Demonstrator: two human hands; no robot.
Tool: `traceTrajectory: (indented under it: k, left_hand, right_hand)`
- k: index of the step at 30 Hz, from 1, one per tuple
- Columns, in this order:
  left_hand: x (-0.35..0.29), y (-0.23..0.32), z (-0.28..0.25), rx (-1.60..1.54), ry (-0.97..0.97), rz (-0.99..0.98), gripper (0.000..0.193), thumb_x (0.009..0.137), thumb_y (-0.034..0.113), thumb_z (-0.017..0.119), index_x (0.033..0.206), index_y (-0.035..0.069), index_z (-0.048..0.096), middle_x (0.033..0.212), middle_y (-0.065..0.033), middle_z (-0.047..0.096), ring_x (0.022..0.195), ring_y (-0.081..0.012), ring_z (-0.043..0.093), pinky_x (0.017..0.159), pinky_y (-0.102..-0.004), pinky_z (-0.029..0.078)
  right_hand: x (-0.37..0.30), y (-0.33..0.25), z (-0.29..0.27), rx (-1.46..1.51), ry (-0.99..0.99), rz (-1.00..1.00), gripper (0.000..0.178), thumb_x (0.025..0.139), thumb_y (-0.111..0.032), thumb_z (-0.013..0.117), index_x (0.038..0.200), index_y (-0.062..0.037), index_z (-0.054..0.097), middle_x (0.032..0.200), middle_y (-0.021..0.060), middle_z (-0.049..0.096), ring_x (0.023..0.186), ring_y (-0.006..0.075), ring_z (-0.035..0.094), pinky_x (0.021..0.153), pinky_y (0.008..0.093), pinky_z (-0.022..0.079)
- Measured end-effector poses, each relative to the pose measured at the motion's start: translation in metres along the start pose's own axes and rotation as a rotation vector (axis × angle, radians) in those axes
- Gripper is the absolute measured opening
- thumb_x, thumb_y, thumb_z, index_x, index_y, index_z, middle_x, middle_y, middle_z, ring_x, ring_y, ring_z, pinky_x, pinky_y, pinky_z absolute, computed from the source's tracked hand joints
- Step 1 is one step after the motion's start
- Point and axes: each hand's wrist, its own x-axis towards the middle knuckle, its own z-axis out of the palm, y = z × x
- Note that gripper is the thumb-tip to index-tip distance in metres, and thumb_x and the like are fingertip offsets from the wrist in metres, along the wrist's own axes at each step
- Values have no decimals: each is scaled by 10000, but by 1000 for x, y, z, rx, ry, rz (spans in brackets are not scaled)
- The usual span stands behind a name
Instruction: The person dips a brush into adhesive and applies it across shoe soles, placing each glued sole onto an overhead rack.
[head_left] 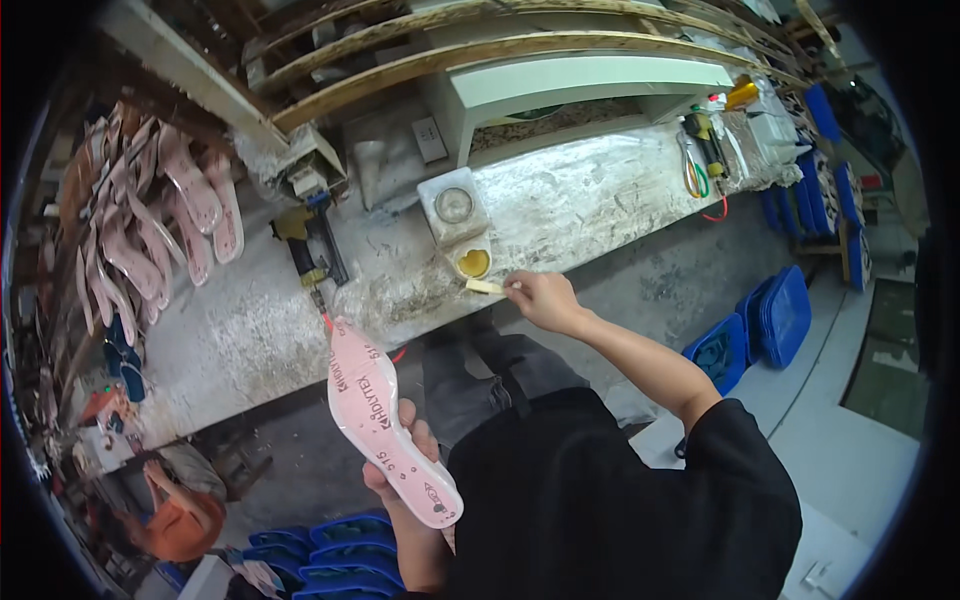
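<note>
Looking down in the head view, we find the pink sole-shaped piece (375, 412) raised in front of the tabletop (585, 175), its printed face turned toward the camera. Our left hand (386, 490) supports it from behind, fingers (420, 436) wrapped on opposite edges of the lower half. Our right hand (543, 302) pinches a pale-yellow applicator (485, 287), its tip near the yellow-filled cup (473, 264).

We judge the piece light, thin and moderately stiff, likely to flex under pressure; its glossy face may slip. We recommend holding the edges near the narrowed middle, keeping the broad face uncovered and avoiding a hard squeeze.
</note>
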Motion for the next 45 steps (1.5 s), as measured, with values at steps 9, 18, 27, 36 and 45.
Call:
traceTrajectory:
  k: [9,18,27,36,45]
  left_hand:
    - [-29,-5,-29,71,60,124,976,773,326,886,1481,-12,305,1101,-126,451,785,-224,605,684,-343,623]
    - [-29,-12,-40,134,212,84,833,747,194,877,1365,-104,404,1133,-187,555,845,-302,689,732,-400,651]
    - [-26,-23,-50,324,349,59,809,731,221,874,1350,-68,442,1141,-193,622,833,-288,715,681,-378,646]
    - [-17,-23,-90,497,381,-96,961,667,242,851,1469,-6,382,1189,-134,637,950,-217,695,795,-337,601]
    - [46,-49,9,590,-3,-200,1100,526,281,938,1442,-42,422,1254,-126,625,1094,-211,655,921,-344,543]
  right_hand:
    - [39,23,38,-324,-3,-87,188,936,-247,651,936,-79,735,794,178,723,731,394,698,672,486,537]
    - [1,12,22,139,101,161,255,962,-273,651,1013,-41,742,733,177,688,682,346,686,657,442,521]
    - [1,29,48,291,216,94,247,989,-232,648,1059,-7,724,664,134,642,563,169,562,569,339,468]
    - [-71,-31,-105,952,-225,301,245,1040,-209,606,1084,-6,737,736,-30,597,636,54,494,584,224,414]
    - [-52,-96,-137,223,-62,-578,222,891,-39,704,1105,-26,761,696,133,660,568,218,626,557,342,476]
